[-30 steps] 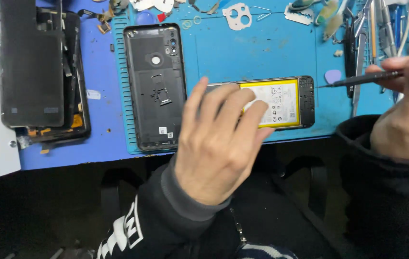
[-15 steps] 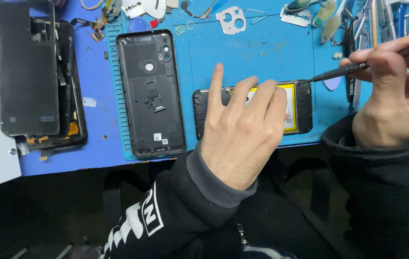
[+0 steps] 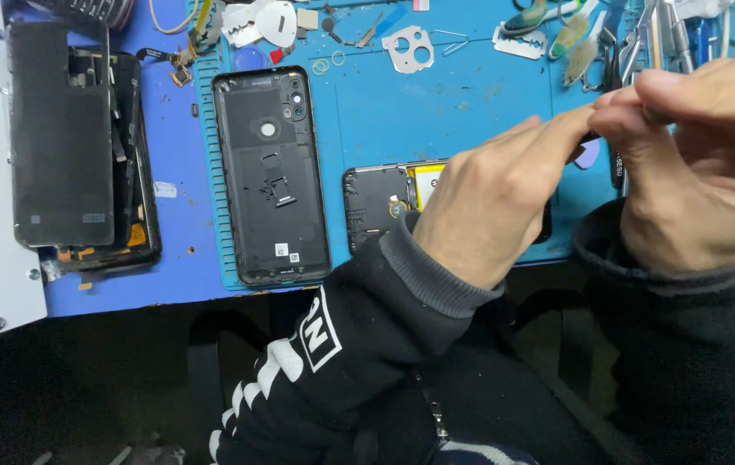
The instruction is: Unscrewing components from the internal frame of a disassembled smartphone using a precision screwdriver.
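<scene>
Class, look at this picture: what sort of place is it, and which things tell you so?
Probably a phone repair bench: an opened phone with its battery showing, a removed back cover, and tweezers and small tools on a blue work mat.

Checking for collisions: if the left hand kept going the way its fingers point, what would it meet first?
Probably the right hand: the left hand points up-right, its fingertips at the right's fingertips, seemingly touching already.

blue mat (image 3: 471, 112), black phone cover (image 3: 271, 176), yellow battery (image 3: 428, 182)
</scene>
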